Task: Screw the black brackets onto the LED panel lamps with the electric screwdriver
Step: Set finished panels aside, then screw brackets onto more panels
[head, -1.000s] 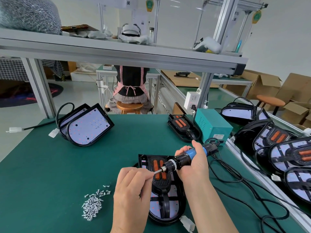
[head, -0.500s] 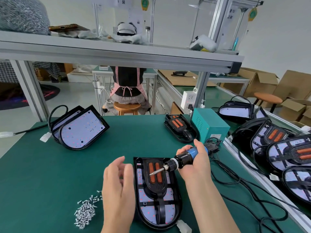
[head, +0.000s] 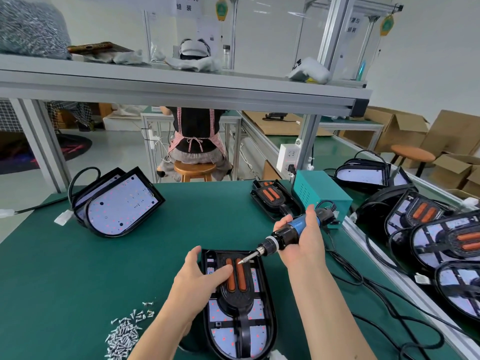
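— Where are the hands?
— The right hand (head: 304,242) is wrapped round the blue-and-black electric screwdriver (head: 285,235), whose bit slants down and to the left. The left hand (head: 197,279) lies flat, fingers relaxed, on the black plastic bracket with two orange strips (head: 235,301), thumb across one strip.
— And the bracket?
— It sits on the black-framed, round-ended LED panel lamp (head: 257,331) on the green bench mat (head: 78,268), long axis running away from the person. The bit tip hangs over its far end, just right of the strips, so the right hand is nearer that end; I judge a short drop suffices. Whether a screw rides the tip I cannot tell; the heap of small silver screws (head: 124,336) lies left of the left forearm
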{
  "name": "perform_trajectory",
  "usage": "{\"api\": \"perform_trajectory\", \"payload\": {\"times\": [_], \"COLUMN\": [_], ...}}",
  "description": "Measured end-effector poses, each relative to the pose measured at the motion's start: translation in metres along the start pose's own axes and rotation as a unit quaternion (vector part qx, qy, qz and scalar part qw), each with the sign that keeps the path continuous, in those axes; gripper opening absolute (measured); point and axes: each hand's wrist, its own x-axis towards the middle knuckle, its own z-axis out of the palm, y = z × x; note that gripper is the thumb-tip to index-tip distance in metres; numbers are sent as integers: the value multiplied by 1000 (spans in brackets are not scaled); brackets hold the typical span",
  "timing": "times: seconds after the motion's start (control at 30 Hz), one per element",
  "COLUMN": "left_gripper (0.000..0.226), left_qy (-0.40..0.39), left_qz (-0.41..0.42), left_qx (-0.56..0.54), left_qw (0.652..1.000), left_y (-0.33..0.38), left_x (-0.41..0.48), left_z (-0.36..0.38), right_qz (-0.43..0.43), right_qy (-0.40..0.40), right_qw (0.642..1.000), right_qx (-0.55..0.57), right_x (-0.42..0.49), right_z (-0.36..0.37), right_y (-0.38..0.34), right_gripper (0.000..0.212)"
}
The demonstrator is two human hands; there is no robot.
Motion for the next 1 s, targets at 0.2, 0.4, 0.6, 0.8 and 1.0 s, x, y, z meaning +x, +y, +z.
{"api": "perform_trajectory", "payload": {"times": [0.2,0.4,0.6,0.8,1.0], "left_gripper": [87,86,85,51,52], "left_qy": [12,13,-17,-5,10], "left_qz": [4,4,-2,8,8], "left_qx": [-29,-32,-31,-29,-25], "left_qw": [999,999,999,1000,1000], "left_y": [-3,-3,-7,-14,-15], "left_x": [-18,-24,-19,-12,-11], "left_z": [2,5,3,6,8], "right_qz": [-34,-97,-175,-297,-361], "right_qy": [-36,-84,-132,-178,-200], "right_qw": [998,990,970,926,876], "right_qx": [-23,-60,-101,-148,-248], "right_x": [12,18,11,-9,-18], "right_z": [17,36,47,54,50], "right_y": [1,-4,-10,-19,-10], "right_gripper": [48,44,40,34,30]}}
